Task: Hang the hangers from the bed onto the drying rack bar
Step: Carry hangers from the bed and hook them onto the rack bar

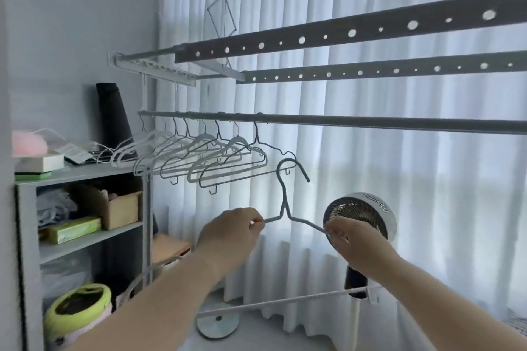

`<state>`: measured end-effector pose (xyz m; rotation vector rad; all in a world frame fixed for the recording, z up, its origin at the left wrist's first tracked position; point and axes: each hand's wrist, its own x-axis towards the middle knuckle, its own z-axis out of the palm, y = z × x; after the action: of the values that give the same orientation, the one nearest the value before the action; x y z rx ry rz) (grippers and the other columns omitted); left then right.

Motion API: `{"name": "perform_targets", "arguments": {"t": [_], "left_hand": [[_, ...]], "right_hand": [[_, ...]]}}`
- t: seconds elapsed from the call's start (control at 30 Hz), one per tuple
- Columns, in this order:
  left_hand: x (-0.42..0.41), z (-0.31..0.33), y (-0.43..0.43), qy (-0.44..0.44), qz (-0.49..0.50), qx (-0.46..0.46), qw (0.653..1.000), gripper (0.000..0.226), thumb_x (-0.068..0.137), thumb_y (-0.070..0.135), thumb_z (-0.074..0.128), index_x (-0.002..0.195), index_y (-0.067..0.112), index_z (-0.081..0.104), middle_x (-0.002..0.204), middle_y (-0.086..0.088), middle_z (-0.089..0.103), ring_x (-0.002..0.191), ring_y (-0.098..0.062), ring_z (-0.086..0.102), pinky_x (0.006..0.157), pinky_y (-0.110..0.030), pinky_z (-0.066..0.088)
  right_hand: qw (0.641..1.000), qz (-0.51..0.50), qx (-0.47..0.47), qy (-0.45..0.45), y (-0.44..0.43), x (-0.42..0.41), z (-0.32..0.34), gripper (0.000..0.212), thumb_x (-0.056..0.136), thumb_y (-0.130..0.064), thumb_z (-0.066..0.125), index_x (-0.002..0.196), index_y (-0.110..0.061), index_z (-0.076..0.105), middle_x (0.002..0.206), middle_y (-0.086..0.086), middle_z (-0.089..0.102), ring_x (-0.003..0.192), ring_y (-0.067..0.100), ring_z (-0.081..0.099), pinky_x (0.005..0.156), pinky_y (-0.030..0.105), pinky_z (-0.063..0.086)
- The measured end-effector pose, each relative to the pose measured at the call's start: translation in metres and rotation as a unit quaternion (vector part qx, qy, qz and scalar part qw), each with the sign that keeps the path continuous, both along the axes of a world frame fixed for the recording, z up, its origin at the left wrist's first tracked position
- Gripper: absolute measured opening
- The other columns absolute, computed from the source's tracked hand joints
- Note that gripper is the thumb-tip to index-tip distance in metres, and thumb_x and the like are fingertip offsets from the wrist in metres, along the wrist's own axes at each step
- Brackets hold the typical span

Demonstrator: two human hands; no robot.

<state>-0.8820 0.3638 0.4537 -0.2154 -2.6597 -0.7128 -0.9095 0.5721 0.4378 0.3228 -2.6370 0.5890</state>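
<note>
The left hand [231,232] has its grip closed in a pinch: thumb and fingertips are curled together on the left shoulder end of a thin grey hanger with a wire-like frame [283,196]. The right hand [350,239] pinches the right shoulder of this hanger in the same way, with the fingers curled tight on the thin rod. Between the two hands the hanger stands upright, its hook on top and the open side of the hook turned to the right. It is held in the air below the dark round drying rack bar [370,120] and does not touch it. The hook is just beside the lower right corner of the last hanging hanger.

One hanger is in the hands. At the left end of the bar hangs a row of thin hangers [228,151], about eight by the hooks, some white and some dark grey. They overlap, so the count is not sure. Above the bar are two dark flat rails with round holes [313,37]. One white round fan [370,198] stands behind the right hand.

The held hanger is slim and matt grey, with a twisted neck under the hook. Its parts beyond the two pinches are hidden behind the hands.
</note>
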Motion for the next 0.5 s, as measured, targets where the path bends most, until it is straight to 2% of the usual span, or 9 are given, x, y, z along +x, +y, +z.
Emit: {"name": "perform_targets", "arguments": {"t": [0.1,0.2,0.4,0.5], "left_hand": [[-0.046,0.015,-0.017,0.031,0.017,0.002,0.999,0.022,0.096,0.031,0.039,0.103,0.027,0.060,0.072,0.012,0.058,0.080,-0.015,0.055,0.069,-0.025,0.038],[-0.088,0.027,-0.030,0.056,0.032,-0.001,0.998,0.022,0.096,0.030,0.040,0.105,0.027,0.060,0.078,0.009,0.059,0.080,-0.015,0.051,0.067,-0.025,0.035],[-0.157,0.035,-0.044,0.042,0.034,0.014,0.998,0.022,0.096,0.027,0.040,0.103,0.024,0.061,0.078,0.006,0.061,0.081,-0.018,0.054,0.067,-0.024,0.036],[-0.188,0.042,-0.049,0.040,0.038,0.026,0.998,0.021,0.095,0.026,0.040,0.096,0.023,0.061,0.072,0.009,0.059,0.067,-0.015,0.051,0.065,-0.024,0.039]], "right_hand": [[0.999,0.000,0.036,0.006,-0.016,-0.046,0.013,0.027,0.092,-0.017,0.046,0.115,-0.022,0.058,0.113,-0.005,0.064,0.108,0.016,0.056,0.089,0.024,0.041],[0.996,-0.008,0.082,0.017,-0.027,-0.083,0.023,0.033,0.093,-0.018,0.045,0.125,-0.021,0.051,0.124,-0.005,0.059,0.116,0.016,0.051,0.096,0.024,0.037],[0.984,-0.046,0.154,0.077,-0.027,-0.140,0.052,0.041,0.095,-0.022,0.042,0.136,-0.025,0.036,0.142,-0.008,0.040,0.132,0.013,0.032,0.107,0.024,0.022],[0.975,-0.067,0.172,0.122,-0.026,-0.166,0.075,0.044,0.095,-0.022,0.040,0.139,-0.025,0.031,0.146,-0.009,0.031,0.136,0.013,0.024,0.110,0.024,0.016]]}}
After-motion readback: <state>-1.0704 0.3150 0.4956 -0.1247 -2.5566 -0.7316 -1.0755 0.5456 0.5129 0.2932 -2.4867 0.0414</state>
